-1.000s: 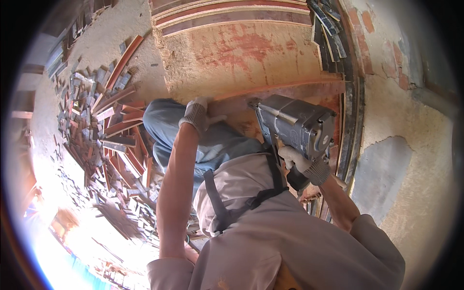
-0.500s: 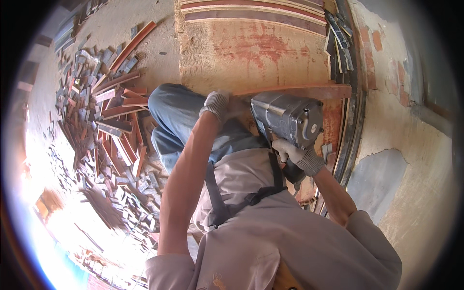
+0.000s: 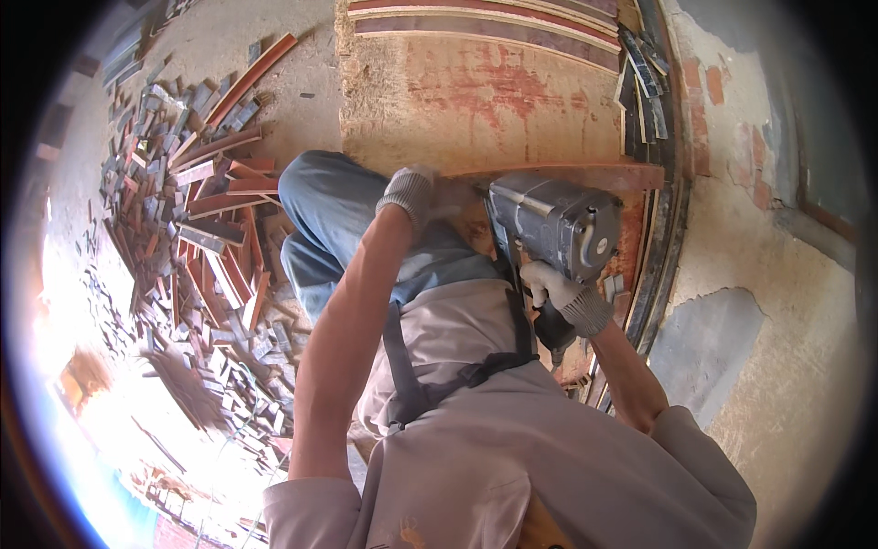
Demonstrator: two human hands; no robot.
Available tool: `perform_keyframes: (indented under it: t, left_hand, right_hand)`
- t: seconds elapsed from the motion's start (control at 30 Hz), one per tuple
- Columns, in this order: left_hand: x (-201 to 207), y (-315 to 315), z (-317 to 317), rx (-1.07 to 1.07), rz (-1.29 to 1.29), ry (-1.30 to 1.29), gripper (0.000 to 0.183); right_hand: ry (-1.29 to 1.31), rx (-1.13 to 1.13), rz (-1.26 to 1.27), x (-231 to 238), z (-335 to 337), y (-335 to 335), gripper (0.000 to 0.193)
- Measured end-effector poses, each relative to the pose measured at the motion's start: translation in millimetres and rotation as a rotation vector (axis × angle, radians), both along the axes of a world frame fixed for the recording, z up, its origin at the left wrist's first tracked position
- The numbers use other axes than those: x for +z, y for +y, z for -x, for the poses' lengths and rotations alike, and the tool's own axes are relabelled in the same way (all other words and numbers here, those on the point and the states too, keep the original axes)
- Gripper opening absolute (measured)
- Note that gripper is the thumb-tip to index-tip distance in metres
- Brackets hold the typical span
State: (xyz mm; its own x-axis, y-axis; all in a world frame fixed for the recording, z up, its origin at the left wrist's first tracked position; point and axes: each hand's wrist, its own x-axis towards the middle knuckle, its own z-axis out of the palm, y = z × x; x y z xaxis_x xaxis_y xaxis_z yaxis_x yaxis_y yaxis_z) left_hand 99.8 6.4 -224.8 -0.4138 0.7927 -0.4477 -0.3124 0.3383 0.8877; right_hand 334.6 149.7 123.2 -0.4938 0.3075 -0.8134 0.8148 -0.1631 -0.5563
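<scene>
A large dark grey nail gun [image 3: 553, 229] sits over a reddish-brown wooden strip [image 3: 608, 177] that lies crosswise in front of me. My right hand [image 3: 562, 297], in a light knitted glove, is wrapped round the gun's handle below its bulky head. At the strip's left end, my gloved left hand [image 3: 409, 192] is closed on the wood beside my bent knee; its fingertips are mostly hidden. The gun's nose is partly concealed by its body. Under the strip is a worn wooden board [image 3: 485, 101] with red stains.
Several long wooden strips [image 3: 485, 27] lie across the board's far end. Dark offcuts [image 3: 643, 78] are stacked beside the wall [image 3: 732, 210] on the right. A big heap of wood scraps [image 3: 215, 229] covers the floor at left, past my knees.
The nail gun has moved slightly to the right along the strip with my right hand on it. My left hand stays near the strip's left end.
</scene>
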Motion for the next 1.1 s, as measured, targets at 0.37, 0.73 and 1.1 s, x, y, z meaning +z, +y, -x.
perform_keyframes:
  t: [0.37, 0.73, 1.1]
  left_hand:
    - [104.1, 7.3, 9.1, -0.369, 0.265, 0.375, 0.033]
    - [238.2, -57.7, 45.1, 0.226, 0.127, 1.044, 0.032]
    - [378.8, -354.9, 180.8, 0.698, 0.731, 1.212, 0.069]
  right_hand:
    - [0.131, 0.057, -0.032, -5.1, -10.7, 1.7, 0.029]
    - [0.314, 0.386, -0.761, -25.1, -62.2, -29.1, 0.081]
    - [0.089, 0.829, -0.355, 4.2, -18.6, 47.8, 0.043]
